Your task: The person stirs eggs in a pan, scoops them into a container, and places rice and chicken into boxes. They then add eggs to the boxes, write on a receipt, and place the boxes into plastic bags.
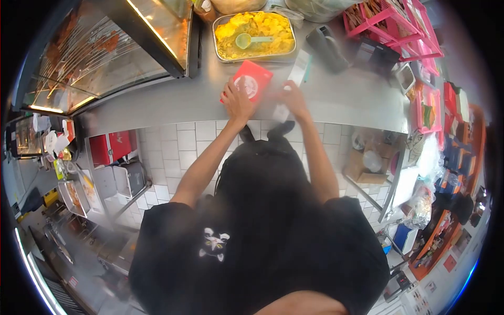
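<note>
On the metal counter, my left hand (239,102) rests on a red packet (255,79) with a round white print, its fingers curled at the packet's left edge. Farther right, my right hand (294,100) is closed, with its fingertips pressed together beside a long white strip (299,67); a small whitish, blurred item (281,112) lies just below it. What the right fingers hold is too small to make out. Behind the packet stands a metal tray (255,59) of yellow food with a pale green scoop (254,40) in it.
A glass display case (100,47) with skewers stands at the left of the counter (173,102). Toward the back right are a dark grey container (328,50), a black box (374,54) and pink baskets (394,23). A cardboard box (370,163) sits on a lower shelf.
</note>
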The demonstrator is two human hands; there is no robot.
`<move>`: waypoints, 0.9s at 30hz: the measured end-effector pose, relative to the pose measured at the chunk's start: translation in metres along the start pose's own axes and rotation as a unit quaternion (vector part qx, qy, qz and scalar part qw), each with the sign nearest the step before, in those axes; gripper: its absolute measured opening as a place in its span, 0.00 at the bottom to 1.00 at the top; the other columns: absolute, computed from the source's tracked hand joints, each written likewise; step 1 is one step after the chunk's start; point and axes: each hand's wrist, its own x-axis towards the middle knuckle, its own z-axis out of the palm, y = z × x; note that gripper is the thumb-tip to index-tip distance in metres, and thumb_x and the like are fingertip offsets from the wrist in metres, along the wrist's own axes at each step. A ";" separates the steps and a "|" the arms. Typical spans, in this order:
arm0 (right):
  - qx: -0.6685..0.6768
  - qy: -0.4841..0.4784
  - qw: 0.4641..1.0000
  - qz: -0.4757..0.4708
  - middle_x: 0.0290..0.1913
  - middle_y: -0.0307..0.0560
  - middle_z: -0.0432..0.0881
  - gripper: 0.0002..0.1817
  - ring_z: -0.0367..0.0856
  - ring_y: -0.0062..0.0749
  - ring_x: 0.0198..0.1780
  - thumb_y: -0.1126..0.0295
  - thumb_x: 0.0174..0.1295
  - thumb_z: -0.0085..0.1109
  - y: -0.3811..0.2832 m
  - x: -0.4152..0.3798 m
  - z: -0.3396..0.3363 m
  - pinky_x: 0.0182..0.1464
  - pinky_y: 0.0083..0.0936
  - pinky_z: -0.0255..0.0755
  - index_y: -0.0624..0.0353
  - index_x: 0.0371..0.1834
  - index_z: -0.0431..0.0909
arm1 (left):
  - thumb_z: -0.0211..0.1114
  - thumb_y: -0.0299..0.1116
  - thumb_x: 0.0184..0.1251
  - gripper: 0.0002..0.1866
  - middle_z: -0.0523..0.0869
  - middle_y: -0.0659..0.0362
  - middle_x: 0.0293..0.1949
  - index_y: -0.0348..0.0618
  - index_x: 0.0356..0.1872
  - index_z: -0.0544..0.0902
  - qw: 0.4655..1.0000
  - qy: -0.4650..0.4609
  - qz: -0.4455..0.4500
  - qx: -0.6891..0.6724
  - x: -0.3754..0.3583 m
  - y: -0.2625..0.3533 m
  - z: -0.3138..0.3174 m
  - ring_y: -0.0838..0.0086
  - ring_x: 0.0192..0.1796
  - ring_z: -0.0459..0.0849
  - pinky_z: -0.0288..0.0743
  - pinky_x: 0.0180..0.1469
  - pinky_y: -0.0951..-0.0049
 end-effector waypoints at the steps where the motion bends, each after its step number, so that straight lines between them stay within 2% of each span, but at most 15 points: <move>1: 0.017 0.018 1.000 -0.012 0.27 0.41 0.83 0.16 0.74 0.18 0.25 0.68 0.53 0.75 0.001 0.003 0.021 0.29 0.21 0.70 0.58 0.36 0.74 | 0.72 0.58 0.45 0.45 0.66 0.47 0.63 0.46 0.65 0.70 1.000 0.009 0.002 -0.014 0.000 0.000 0.000 0.53 0.63 0.65 0.57 0.59 0.49; 3: 0.032 0.036 0.999 -0.026 0.25 0.43 0.83 0.19 0.74 0.19 0.24 0.71 0.51 0.76 0.004 0.010 0.040 0.28 0.21 0.69 0.57 0.34 0.70 | 0.73 0.57 0.44 0.46 0.66 0.47 0.63 0.46 0.65 0.70 1.000 0.006 0.003 -0.014 0.002 -0.006 0.008 0.53 0.64 0.65 0.57 0.59 0.49; 5: -0.233 0.137 0.961 -0.052 0.23 0.43 0.81 0.21 0.75 0.21 0.24 0.73 0.49 0.77 0.011 0.014 0.048 0.27 0.22 0.70 0.57 0.30 0.67 | 0.73 0.56 0.44 0.46 0.66 0.47 0.64 0.46 0.65 0.69 1.000 0.001 0.002 -0.017 -0.003 -0.004 0.006 0.53 0.64 0.65 0.57 0.59 0.49; 8: -0.181 0.077 0.979 -0.059 0.21 0.43 0.79 0.21 0.76 0.25 0.24 0.72 0.47 0.78 0.016 0.015 0.035 0.27 0.24 0.71 0.58 0.30 0.68 | 0.74 0.55 0.42 0.46 0.65 0.47 0.64 0.46 0.65 0.69 0.999 -0.003 -0.006 -0.041 0.002 -0.006 0.004 0.53 0.65 0.64 0.56 0.60 0.49; 9: -0.220 0.097 0.968 -0.073 0.20 0.43 0.78 0.22 0.78 0.29 0.23 0.69 0.45 0.80 0.021 0.017 0.038 0.28 0.27 0.71 0.59 0.30 0.69 | 0.74 0.55 0.43 0.46 0.64 0.47 0.65 0.46 0.65 0.69 0.999 -0.012 -0.011 -0.044 0.001 -0.007 0.003 0.53 0.66 0.63 0.56 0.60 0.48; 13: -0.305 0.189 0.929 -0.089 0.21 0.44 0.78 0.22 0.78 0.32 0.24 0.68 0.45 0.80 0.031 0.020 0.044 0.30 0.29 0.72 0.61 0.31 0.71 | 0.73 0.57 0.45 0.46 0.64 0.47 0.67 0.47 0.66 0.69 0.997 -0.034 -0.001 -0.074 0.001 -0.009 -0.003 0.51 0.68 0.62 0.54 0.63 0.47; 15: -0.266 0.194 0.939 -0.096 0.23 0.46 0.78 0.21 0.77 0.34 0.25 0.68 0.46 0.79 0.043 0.019 0.043 0.31 0.29 0.72 0.62 0.33 0.72 | 0.72 0.58 0.46 0.47 0.65 0.45 0.67 0.46 0.67 0.68 0.998 -0.029 0.012 -0.054 -0.004 -0.023 0.017 0.50 0.69 0.63 0.55 0.64 0.46; 17: -0.233 0.163 0.947 -0.147 0.24 0.46 0.77 0.19 0.76 0.32 0.27 0.65 0.51 0.76 0.048 0.008 0.037 0.33 0.29 0.72 0.61 0.36 0.74 | 0.72 0.59 0.46 0.48 0.67 0.44 0.66 0.44 0.67 0.68 1.000 -0.005 0.020 -0.021 0.003 -0.028 0.031 0.48 0.68 0.64 0.57 0.64 0.44; 18: -0.204 0.122 0.962 -0.132 0.23 0.45 0.77 0.17 0.75 0.30 0.27 0.65 0.54 0.73 0.042 -0.008 0.031 0.33 0.29 0.72 0.61 0.37 0.75 | 0.72 0.60 0.46 0.48 0.68 0.43 0.65 0.44 0.67 0.68 1.000 0.011 0.021 -0.009 0.002 -0.026 0.029 0.47 0.67 0.66 0.58 0.64 0.43; 19: -0.176 0.080 0.974 -0.121 0.23 0.44 0.77 0.15 0.75 0.29 0.27 0.64 0.57 0.71 0.033 -0.022 0.020 0.33 0.29 0.72 0.60 0.39 0.76 | 0.74 0.59 0.45 0.48 0.69 0.43 0.65 0.43 0.66 0.68 1.000 -0.009 0.008 -0.008 0.004 -0.015 0.016 0.48 0.67 0.66 0.59 0.64 0.43; 20: -0.177 0.100 0.971 -0.125 0.23 0.44 0.77 0.15 0.75 0.29 0.27 0.64 0.57 0.71 0.032 -0.035 0.002 0.33 0.29 0.72 0.60 0.39 0.76 | 0.75 0.58 0.43 0.49 0.69 0.43 0.65 0.43 0.66 0.69 1.000 -0.030 -0.005 -0.005 0.005 -0.006 0.000 0.48 0.67 0.66 0.60 0.64 0.43; 22: -0.173 -0.003 0.978 -0.114 0.24 0.42 0.77 0.13 0.74 0.25 0.27 0.63 0.61 0.67 0.035 -0.064 -0.043 0.33 0.27 0.72 0.60 0.40 0.79 | 0.79 0.53 0.39 0.50 0.71 0.46 0.63 0.43 0.66 0.69 0.996 -0.055 -0.022 -0.068 0.014 0.000 -0.002 0.50 0.65 0.69 0.61 0.64 0.47; 24: -0.188 0.062 0.975 -0.097 0.25 0.42 0.78 0.12 0.74 0.25 0.27 0.64 0.61 0.67 0.040 -0.092 -0.102 0.33 0.26 0.72 0.60 0.40 0.80 | 0.81 0.48 0.37 0.50 0.75 0.48 0.59 0.42 0.66 0.69 0.986 0.011 0.094 -0.138 0.019 0.005 -0.004 0.52 0.61 0.73 0.65 0.64 0.52; 26: -0.205 0.151 0.965 -0.070 0.25 0.41 0.79 0.11 0.74 0.24 0.27 0.64 0.62 0.66 0.048 -0.125 -0.179 0.33 0.25 0.72 0.60 0.40 0.81 | 0.80 0.45 0.34 0.51 0.78 0.47 0.55 0.41 0.66 0.69 0.966 -0.023 0.185 -0.178 0.022 0.026 -0.011 0.52 0.59 0.76 0.69 0.62 0.55; 27: -0.171 0.193 0.966 -0.031 0.26 0.42 0.80 0.11 0.75 0.23 0.28 0.64 0.62 0.66 0.056 -0.140 -0.220 0.33 0.25 0.72 0.60 0.41 0.81 | 0.80 0.44 0.33 0.51 0.78 0.47 0.56 0.41 0.66 0.69 0.961 -0.076 0.201 -0.173 0.024 0.043 -0.019 0.52 0.58 0.77 0.70 0.61 0.55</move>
